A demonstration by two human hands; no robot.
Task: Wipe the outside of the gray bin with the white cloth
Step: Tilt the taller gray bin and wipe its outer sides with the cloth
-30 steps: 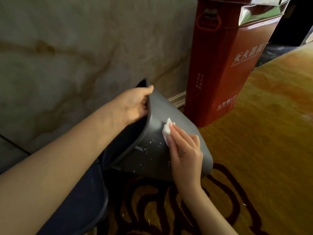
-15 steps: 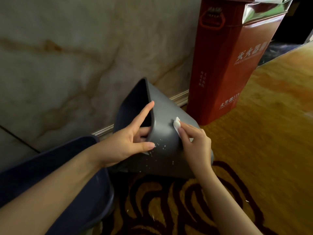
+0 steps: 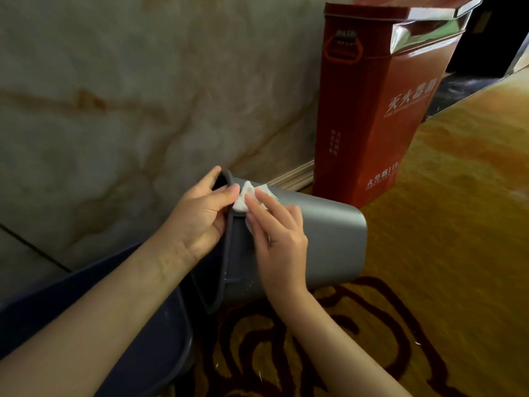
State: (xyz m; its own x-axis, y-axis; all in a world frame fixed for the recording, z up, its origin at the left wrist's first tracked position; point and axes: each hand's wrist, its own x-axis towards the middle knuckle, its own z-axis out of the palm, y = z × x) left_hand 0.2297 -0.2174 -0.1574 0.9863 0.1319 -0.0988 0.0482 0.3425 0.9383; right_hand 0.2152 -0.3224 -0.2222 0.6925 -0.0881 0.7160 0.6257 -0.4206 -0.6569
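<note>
The gray bin (image 3: 329,242) lies on its side on the carpet, mouth toward the left, base toward the right. My left hand (image 3: 200,216) grips the bin's rim at the top, thumb on the outside, fingers curled over the edge. My right hand (image 3: 274,233) lies flat on the bin's outer wall just behind the rim and presses a small crumpled white cloth (image 3: 246,199) under its fingertips. The cloth touches my left thumb. Small white specks dot the wall near the rim's lower part.
A tall red metal box (image 3: 380,110) with white lettering stands right behind the bin against the marble wall (image 3: 128,110). A dark blue bin (image 3: 154,339) sits at lower left under my left forearm. Patterned yellow and dark red carpet (image 3: 443,253) spreads to the right.
The bin has turned so its mouth faces left and away from me. My left hand shifted to grip the top rim. My right hand slid the cloth up to the rim.
</note>
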